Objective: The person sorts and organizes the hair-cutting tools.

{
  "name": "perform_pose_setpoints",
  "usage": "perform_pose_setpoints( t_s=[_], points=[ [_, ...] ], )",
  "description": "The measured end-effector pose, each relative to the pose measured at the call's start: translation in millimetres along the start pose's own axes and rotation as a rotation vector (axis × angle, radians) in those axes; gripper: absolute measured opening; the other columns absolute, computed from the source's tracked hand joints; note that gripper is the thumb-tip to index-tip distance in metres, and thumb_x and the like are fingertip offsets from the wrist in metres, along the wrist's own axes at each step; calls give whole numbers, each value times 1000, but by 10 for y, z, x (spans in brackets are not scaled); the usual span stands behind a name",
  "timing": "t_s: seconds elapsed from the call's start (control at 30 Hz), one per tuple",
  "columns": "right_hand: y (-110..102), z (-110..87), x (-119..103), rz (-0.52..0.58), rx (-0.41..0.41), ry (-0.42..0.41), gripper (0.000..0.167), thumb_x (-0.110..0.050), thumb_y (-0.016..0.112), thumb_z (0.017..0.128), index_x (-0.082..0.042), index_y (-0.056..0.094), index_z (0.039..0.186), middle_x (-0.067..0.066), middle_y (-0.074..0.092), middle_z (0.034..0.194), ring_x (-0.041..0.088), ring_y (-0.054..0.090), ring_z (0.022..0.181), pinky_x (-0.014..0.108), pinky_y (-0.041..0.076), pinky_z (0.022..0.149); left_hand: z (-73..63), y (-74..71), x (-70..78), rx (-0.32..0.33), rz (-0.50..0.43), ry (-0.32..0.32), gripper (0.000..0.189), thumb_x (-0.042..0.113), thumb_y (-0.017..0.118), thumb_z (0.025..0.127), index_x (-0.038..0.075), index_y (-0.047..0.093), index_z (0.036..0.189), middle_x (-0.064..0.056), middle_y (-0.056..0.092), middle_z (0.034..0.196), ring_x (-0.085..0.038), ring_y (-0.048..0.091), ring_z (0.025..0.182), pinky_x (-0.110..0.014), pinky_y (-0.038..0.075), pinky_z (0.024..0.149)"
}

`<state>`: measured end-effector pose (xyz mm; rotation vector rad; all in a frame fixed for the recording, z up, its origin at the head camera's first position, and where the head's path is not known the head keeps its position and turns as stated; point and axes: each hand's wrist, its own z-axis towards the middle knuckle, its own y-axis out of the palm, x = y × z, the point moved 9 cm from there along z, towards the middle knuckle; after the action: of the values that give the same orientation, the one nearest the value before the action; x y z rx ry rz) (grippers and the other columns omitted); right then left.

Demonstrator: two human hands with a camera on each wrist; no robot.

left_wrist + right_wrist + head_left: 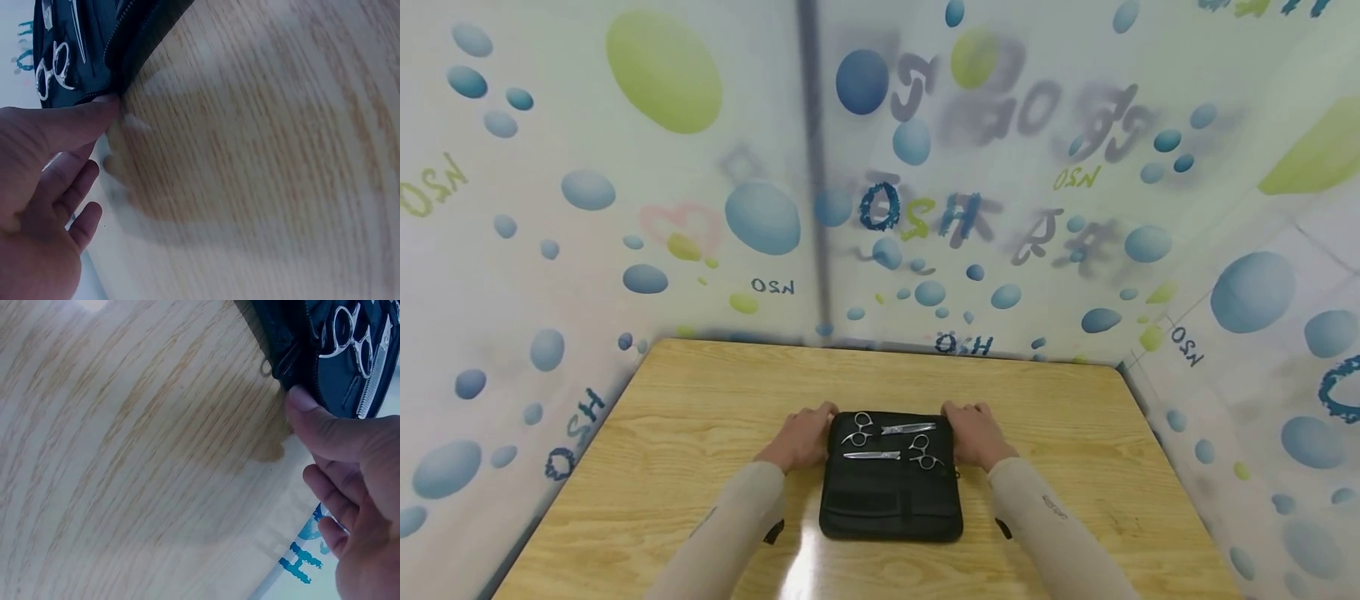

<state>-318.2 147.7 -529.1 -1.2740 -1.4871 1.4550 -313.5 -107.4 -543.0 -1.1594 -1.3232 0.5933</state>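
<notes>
A black zip-up scissors case (865, 483) lies open on the wooden table, inner side up. Across its far half lie two silver pairs: thinning shears (910, 428) with a toothed blade, and straight scissors (872, 456) nearer me, their handles at opposite ends. My left hand (803, 435) pinches the case's far left edge; in the left wrist view its thumb (94, 115) presses on the zipped rim. At the far right edge my right hand (976, 435) pinches the case likewise, thumb (306, 403) on the rim. Some fingertips are hidden behind the case.
The light wooden table (700, 400) extends around the case on all sides. Walls (760, 133) with blue and green spots stand close behind it and at both sides. A small zipper ring (266, 367) hangs at the case's right side.
</notes>
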Motion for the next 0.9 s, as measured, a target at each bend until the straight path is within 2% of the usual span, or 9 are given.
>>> perform_pose_setpoints(
  t_s=[0.17,0.3,0.53,0.77,0.9],
  points=[
    [-61,-31,2,0,24,-2,49,-9,82,72,-13,57,114,6,70,101,27,64,97,48,36,106,-43,-24,-10,26,-30,2,62,10,81,74,18,48,126,-4,71,103,-29,59,106,-49,40,103],
    [-136,-46,-4,-31,71,-24,45,-10,81,74,-10,61,114,7,71,99,26,65,93,47,39,105,-75,-70,8,64,-11,16,60,10,80,73,16,51,126,-4,71,101,-30,60,106,-50,41,101],
    [-283,-55,-3,-30,171,-51,36,-11,80,77,-9,64,110,1,66,79,22,63,81,47,41,102,-95,-185,57,200,40,50,42,10,78,76,11,64,116,-3,70,91,-29,62,99,-50,45,95],
    [-473,-76,-21,-53,324,-62,24,-15,81,79,-12,67,98,0,69,79,22,64,81,46,45,97,-127,-362,153,323,54,88,31,9,79,79,12,67,107,1,72,88,-28,64,100,-50,47,95],
    [-555,-103,-31,-59,386,-73,19,-17,80,80,-14,68,94,-1,69,77,23,65,81,46,46,96,-153,-434,200,365,64,112,28,10,79,80,12,67,105,0,73,90,-29,65,101,-50,48,93]
  ],
)
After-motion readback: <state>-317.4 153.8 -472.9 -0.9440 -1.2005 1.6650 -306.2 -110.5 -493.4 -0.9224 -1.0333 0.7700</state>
